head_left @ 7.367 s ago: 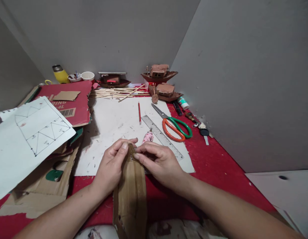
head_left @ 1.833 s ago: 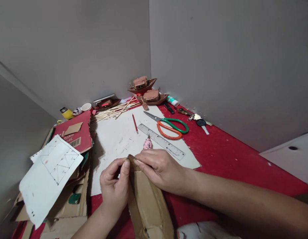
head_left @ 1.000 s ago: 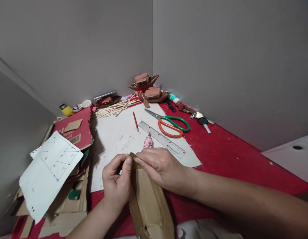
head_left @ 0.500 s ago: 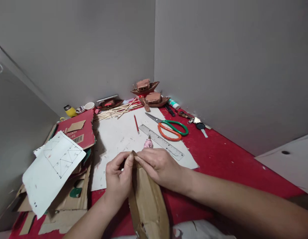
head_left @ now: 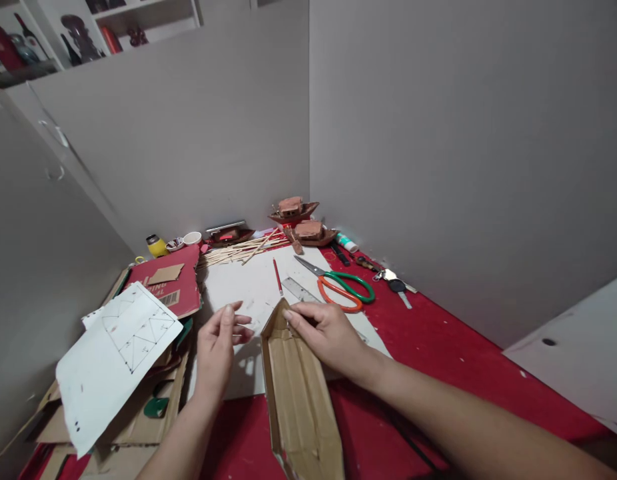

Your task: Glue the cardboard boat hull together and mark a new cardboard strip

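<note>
A long brown cardboard boat hull (head_left: 301,393) with folded-up sides extends from the middle of the table to the bottom edge of the view, its pointed end away from me. My right hand (head_left: 328,333) pinches the right wall close to that point, thumb inside. Apart from the hull, to its left, my left hand (head_left: 221,343) holds nothing, its fingers loosely bent and separated. Beyond the hull lie a red pencil (head_left: 277,277), a steel ruler (head_left: 298,290) partly covered by my right hand, and scissors (head_left: 346,287) with one green and one orange handle.
White paper (head_left: 228,287) covers part of the red table (head_left: 428,347). Cardboard pieces and a sheet with a drawn pattern (head_left: 121,353) are stacked at left. Thin wooden sticks (head_left: 243,247), small model boats (head_left: 311,232), a cup (head_left: 192,239) and keys (head_left: 397,285) lie toward the back.
My left hand has let go of the hull's tip and moved left, its fingers loosening. My right hand stays on the hull. The view has tilted up, bringing shelves into sight.
</note>
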### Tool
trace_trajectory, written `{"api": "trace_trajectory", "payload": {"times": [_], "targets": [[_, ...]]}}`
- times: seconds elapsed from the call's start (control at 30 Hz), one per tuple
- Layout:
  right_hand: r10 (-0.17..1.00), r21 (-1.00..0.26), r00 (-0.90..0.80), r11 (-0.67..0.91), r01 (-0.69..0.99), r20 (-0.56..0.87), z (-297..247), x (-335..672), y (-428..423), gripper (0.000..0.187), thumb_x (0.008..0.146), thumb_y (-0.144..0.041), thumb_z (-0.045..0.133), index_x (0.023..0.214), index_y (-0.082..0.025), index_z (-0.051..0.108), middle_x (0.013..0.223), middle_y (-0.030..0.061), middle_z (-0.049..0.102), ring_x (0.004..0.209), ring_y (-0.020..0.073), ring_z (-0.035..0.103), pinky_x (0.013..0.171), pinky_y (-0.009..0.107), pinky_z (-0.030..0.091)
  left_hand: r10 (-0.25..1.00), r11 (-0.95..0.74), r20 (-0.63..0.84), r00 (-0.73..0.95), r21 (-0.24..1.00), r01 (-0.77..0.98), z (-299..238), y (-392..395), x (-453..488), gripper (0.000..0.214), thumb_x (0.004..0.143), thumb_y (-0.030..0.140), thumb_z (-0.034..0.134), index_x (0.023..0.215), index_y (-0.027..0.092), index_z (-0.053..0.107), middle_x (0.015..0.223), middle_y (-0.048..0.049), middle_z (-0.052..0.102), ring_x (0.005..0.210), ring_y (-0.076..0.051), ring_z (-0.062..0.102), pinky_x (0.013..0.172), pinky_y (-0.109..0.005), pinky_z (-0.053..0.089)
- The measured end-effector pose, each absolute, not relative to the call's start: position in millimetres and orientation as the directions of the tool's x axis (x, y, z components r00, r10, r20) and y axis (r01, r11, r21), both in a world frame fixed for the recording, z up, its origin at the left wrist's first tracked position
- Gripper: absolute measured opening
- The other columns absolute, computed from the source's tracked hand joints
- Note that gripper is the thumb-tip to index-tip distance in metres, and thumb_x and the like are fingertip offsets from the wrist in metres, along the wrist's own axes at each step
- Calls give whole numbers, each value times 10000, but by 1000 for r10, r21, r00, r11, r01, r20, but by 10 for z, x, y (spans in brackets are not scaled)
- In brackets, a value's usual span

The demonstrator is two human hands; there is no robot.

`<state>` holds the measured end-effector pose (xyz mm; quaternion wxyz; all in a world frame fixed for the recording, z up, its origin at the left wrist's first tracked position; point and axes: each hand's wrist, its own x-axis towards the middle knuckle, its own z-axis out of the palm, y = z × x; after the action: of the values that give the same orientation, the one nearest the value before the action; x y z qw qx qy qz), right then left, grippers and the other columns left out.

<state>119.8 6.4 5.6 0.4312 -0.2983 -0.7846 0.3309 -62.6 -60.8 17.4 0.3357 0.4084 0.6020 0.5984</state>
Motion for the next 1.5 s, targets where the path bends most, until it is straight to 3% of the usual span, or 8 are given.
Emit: {"api": "trace_trajectory", "payload": {"times": [0.13,0.27,0.4,0.6,0.77,0.93,1.2,1.5], "targets": [[841,-890,-390,445,100,376,99,1233,92,374,903,-352,483,573,-192,412,563,-48,336,556,102,361,528,230,305,840,-125,191,-508,979,161,113,-564,-798,363,765,403,720,1036,165,675,781,-2,661,631,-104,611,647,-218,503],[918,-959,-289,283,-2,272,180,1236,82,356,835,-410,553,572,-183,477,560,-40,408,549,105,400,526,230,344,846,-139,209,-491,974,176,97,-566,-817,303,806,403,671,1003,173,663,639,40,596,524,-88,543,551,-198,460],[963,-977,-267,-40,-211,18,245,1241,105,334,739,-455,645,594,-178,529,539,-32,524,503,109,486,470,218,391,862,-132,216,-459,969,208,152,-612,-718,294,815,414,649,986,176,678,531,62,528,458,-90,487,477,-190,402],[950,-933,-297,-187,-307,-93,184,1256,268,263,712,-388,664,626,-159,567,599,8,626,486,99,548,401,179,439,848,-179,313,-426,928,327,89,-644,-601,361,705,324,740,1033,180,697,1058,-94,708,953,-241,661,844,-310,507],[925,-884,-354,-277,-376,-140,164,1234,261,170,732,-298,665,792,-145,624,732,49,697,547,116,626,425,185,519,954,-137,170,-245,980,147,-12,-638,-509,516,696,334,776,1159,164,624,1162,-142,686,1054,-275,652,943,-397,497],[823,-822,-525,-444,-357,-217,123,1208,140,216,765,-315,675,893,-167,582,633,18,682,389,124,590,349,226,490,943,-139,148,-298,989,51,119,-652,-505,533,681,365,798,1141,144,645,1181,-145,687,1126,-304,619,1011,-425,447],[768,-928,-632,-306,-214,-108,58,1197,18,386,712,-428,763,906,-136,601,729,28,676,535,112,644,425,179,506,967,-182,101,-235,917,-356,248,-700,-605,671,639,297,839,1245,201,566,1184,-98,686,1210,-284,568,1062,-388,402],[429,-990,-892,-82,118,-142,95,1234,-175,235,826,-367,627,916,-154,586,687,-9,623,566,92,595,488,162,447,958,-56,-131,-255,785,-617,232,-721,-687,555,666,344,796,1157,156,619,1098,-108,724,1109,-318,637,995,-428,476]]}}
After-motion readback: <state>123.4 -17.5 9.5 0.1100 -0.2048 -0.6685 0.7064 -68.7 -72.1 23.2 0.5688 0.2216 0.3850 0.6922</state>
